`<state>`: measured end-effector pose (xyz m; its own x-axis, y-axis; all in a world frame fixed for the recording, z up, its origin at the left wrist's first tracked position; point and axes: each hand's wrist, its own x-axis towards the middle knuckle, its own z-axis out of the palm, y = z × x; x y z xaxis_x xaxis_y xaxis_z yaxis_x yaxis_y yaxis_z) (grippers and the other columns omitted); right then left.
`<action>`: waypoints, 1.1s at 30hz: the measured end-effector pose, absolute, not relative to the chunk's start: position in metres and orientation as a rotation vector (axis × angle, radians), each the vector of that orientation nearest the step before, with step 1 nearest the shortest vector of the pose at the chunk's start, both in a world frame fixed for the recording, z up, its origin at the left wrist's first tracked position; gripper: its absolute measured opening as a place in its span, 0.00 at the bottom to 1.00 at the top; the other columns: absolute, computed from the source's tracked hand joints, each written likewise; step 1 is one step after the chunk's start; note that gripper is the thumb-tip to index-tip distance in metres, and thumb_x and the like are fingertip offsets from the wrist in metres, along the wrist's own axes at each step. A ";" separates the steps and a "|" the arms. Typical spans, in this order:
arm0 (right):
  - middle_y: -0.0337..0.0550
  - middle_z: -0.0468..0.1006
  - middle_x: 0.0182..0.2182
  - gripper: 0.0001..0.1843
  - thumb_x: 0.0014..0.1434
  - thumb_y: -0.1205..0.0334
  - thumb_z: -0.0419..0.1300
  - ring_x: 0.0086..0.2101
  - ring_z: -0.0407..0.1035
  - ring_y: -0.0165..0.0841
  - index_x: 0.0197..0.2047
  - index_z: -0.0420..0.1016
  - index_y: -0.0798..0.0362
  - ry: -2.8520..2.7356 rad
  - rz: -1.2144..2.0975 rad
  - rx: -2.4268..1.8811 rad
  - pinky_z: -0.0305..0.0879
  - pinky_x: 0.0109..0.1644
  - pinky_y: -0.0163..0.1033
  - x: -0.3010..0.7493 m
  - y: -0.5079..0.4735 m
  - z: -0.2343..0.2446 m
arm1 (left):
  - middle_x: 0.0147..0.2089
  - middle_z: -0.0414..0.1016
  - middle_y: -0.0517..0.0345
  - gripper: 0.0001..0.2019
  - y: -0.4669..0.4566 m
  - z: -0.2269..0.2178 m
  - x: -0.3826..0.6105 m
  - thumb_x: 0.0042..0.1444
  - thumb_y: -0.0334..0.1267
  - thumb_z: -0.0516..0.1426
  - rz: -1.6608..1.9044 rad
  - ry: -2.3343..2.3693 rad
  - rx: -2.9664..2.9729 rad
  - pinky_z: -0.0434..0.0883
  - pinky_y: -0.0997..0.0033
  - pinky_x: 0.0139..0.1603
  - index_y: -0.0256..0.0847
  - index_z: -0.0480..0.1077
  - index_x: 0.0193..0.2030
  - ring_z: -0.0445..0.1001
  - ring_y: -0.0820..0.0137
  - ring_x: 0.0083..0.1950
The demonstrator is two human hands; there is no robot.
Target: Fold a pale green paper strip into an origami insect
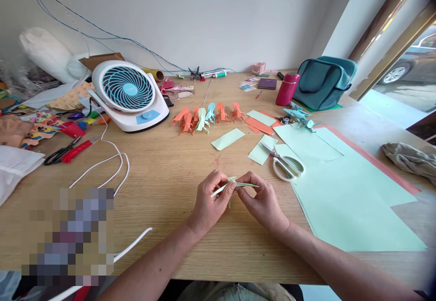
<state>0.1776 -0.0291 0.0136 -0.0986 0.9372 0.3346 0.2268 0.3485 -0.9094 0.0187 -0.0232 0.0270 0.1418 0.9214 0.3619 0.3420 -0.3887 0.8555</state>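
Observation:
Between both hands, just over the wooden table (163, 178), is a small piece of folded light green paper (220, 189) with narrow points sticking out. My left hand (210, 201) pinches it from the left, thumb against fingers. From the other side my right hand (261, 201) pinches it too, with one thin point lying along the fingers. The middle of the fold is partly hidden by the fingertips. Beyond the hands lie a light green paper strip (228, 139) and white-handled scissors (288, 168). A row of folded paper figures, orange (186, 121) and pale green (202, 120), stands farther back.
Large light green sheets (350, 205) cover the right side. A white fan (131, 94) stands back left, its white cord (119, 155) looping forward. Red-handled cutter (79, 150) and black scissors (57, 154) lie left. A pink bottle (288, 89) and teal bag (323, 82) stand back right.

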 end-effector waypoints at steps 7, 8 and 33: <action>0.38 0.77 0.34 0.08 0.59 0.64 0.63 0.33 0.76 0.32 0.41 0.68 0.49 -1.418 1.041 -1.009 0.72 0.39 0.38 0.175 -0.026 0.014 | 0.25 0.61 0.65 0.16 -0.018 0.028 0.023 0.60 0.50 0.59 1.079 1.098 1.364 0.59 0.76 0.27 0.39 0.68 0.32 0.59 0.75 0.27; 0.38 0.77 0.32 0.08 0.59 0.63 0.63 0.33 0.75 0.32 0.41 0.68 0.49 -1.410 1.072 -1.005 0.72 0.39 0.38 0.175 -0.026 0.014 | 0.25 0.61 0.65 0.17 -0.018 0.028 0.023 0.59 0.52 0.60 1.062 1.077 1.289 0.59 0.77 0.26 0.39 0.68 0.32 0.59 0.75 0.27; 0.41 0.73 0.34 0.07 0.65 0.56 0.59 0.34 0.69 0.33 0.40 0.70 0.50 -1.494 1.133 -0.906 0.70 0.41 0.40 0.177 -0.025 0.013 | 0.23 0.59 0.66 0.20 -0.013 0.024 0.022 0.49 0.53 0.67 0.973 0.952 0.941 0.52 0.76 0.26 0.38 0.68 0.27 0.55 0.78 0.25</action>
<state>0.1772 -0.0251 0.0133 -0.2074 0.9393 0.2731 -0.0093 0.2773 -0.9607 0.0223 -0.0133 0.0243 0.2663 0.9405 -0.2111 -0.2310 0.2749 0.9333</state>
